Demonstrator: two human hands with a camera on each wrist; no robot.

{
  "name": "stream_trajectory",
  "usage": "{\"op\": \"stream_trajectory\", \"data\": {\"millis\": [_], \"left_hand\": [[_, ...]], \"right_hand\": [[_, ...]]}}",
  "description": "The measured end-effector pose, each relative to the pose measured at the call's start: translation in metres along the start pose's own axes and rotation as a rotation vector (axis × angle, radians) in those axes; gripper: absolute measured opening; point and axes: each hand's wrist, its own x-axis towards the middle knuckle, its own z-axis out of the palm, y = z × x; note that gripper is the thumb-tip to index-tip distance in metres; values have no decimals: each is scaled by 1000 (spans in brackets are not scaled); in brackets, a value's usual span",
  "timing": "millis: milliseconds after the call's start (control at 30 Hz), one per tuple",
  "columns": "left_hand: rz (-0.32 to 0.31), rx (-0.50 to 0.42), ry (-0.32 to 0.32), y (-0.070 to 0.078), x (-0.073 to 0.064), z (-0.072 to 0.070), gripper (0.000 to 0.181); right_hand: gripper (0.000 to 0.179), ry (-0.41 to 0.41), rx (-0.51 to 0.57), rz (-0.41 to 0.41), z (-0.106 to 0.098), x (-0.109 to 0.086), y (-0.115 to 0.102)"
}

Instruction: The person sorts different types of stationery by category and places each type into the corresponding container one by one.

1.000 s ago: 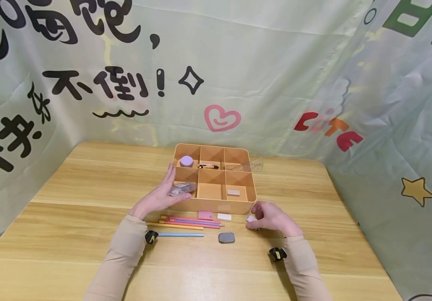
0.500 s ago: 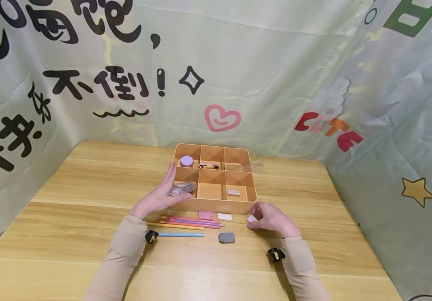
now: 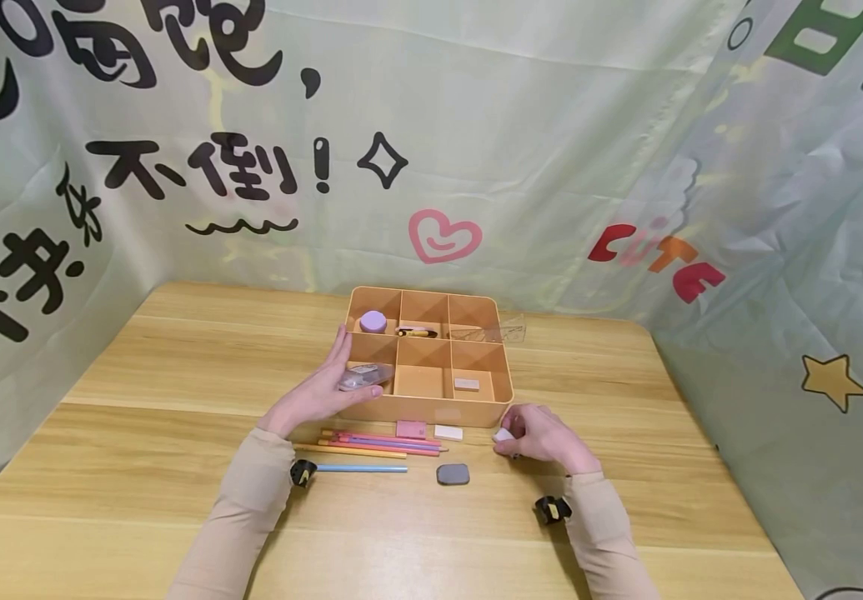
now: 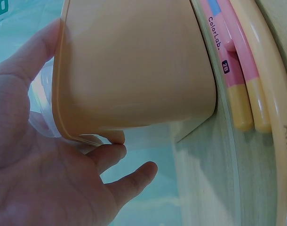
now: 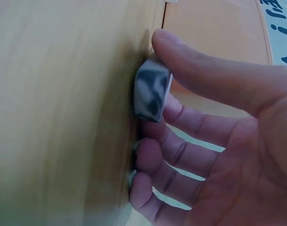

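Block (image 5: 151, 92), marbled grey and white: upper centre of right wrist view, at the thumb tip and well out from the palm. Right hand (image 3: 545, 435) pinches it between thumb and fingers; whether it touches the table (image 3: 431, 542) cannot be told. In head view, both sit right of lower centre, just beside the near right corner of the compartment box (image 3: 419, 409). Left hand (image 3: 313, 392), left of centre: fingers extended along the box's left side, thumb over its front rim. Grey oval (image 3: 453, 474): lower centre, left of right hand.
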Motion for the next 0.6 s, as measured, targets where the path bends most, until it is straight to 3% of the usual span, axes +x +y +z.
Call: {"op": "stream_trajectory", "data": {"millis": [600], "left_hand": [[7, -4, 1, 0, 0, 0, 112]], "right_hand": [[16, -26, 134, -72, -4, -2, 12]]}}
